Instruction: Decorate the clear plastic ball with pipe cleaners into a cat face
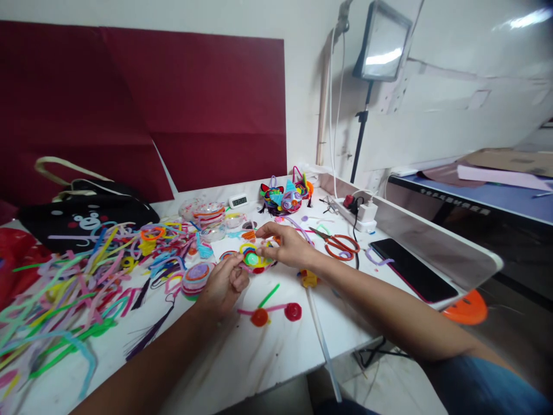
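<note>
A small multicoloured piece of coiled pipe cleaners (pixel 251 258), with a green centre and yellow, blue and red parts, is between my hands above the white table. My left hand (pixel 228 281) is closed, thumb and forefinger pinching at the near left edge of this piece, the other fingers curled in. Over its right side is my right hand (pixel 285 245), thumb and forefinger apart; its remaining fingers are partly hidden. Just beyond the fingertips lies an orange coiled piece (pixel 249 235). Closer to me rest an orange coil (pixel 260 317) and a red coil (pixel 293 312) joined to pink and green stems.
Loose pipe cleaners (pixel 93 276) cover the table's left side, before a black bag (pixel 86 216). Orange-handled scissors (pixel 341 246), a phone (pixel 412 270) and a power strip (pixel 356 212) lie right. Finished coiled ornaments (pixel 287 196) and a small clock (pixel 238 200) stand behind.
</note>
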Motion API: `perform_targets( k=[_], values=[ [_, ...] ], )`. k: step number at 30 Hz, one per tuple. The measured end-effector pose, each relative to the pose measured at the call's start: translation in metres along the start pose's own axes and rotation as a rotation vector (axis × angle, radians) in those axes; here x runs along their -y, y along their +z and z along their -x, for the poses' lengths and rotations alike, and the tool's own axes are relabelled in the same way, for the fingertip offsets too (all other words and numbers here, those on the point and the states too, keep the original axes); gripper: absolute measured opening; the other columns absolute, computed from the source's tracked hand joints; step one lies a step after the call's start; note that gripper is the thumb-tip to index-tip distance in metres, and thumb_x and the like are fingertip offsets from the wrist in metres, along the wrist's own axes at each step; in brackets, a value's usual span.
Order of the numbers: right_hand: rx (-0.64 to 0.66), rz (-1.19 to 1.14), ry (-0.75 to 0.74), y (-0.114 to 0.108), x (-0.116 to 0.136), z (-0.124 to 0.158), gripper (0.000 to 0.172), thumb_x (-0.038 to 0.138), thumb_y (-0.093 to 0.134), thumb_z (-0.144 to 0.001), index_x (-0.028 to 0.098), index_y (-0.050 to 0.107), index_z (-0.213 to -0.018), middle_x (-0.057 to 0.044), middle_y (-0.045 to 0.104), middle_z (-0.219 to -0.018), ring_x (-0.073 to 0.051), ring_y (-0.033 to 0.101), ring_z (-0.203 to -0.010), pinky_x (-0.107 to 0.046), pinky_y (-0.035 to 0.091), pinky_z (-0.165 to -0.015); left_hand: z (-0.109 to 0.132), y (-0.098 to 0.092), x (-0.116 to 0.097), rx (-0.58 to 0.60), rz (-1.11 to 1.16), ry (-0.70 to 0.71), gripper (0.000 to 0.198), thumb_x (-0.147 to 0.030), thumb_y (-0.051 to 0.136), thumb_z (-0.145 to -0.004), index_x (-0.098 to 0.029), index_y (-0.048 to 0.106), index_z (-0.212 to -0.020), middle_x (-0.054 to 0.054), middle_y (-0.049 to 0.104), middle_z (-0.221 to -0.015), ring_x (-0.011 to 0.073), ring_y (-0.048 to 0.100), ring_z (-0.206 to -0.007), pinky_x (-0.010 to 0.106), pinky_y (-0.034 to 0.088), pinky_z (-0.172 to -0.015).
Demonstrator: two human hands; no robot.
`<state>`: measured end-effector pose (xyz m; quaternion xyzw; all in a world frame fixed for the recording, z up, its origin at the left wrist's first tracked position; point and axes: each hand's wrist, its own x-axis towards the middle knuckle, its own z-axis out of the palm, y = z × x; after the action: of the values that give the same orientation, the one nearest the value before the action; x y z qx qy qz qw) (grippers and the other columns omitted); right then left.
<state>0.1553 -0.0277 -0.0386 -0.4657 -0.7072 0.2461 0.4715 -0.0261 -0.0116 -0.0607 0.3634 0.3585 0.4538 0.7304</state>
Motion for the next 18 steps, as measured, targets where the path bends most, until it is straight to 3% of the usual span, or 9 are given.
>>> perform_targets(
  k=[18],
  values=[
    [-0.025,-0.020,0.031,0.0070,-0.0084,-0.0008,0.031,0.028,0.073,-0.074,0.018,0.063,-0.101,-0.005,0.069,-0.104,-0.019,0.064,-0.097,-0.033,0.045,-0.087,-0.0001,-0.0003,-0.0005,0.001,0.065,-0.024,0.021,-0.012,0.063,-0.077,-0.018,0.046,-0.066,-0.012,0.035,-0.033,0.0025,0.031,-0.026,0.015,0.020,-0.032]
  ],
)
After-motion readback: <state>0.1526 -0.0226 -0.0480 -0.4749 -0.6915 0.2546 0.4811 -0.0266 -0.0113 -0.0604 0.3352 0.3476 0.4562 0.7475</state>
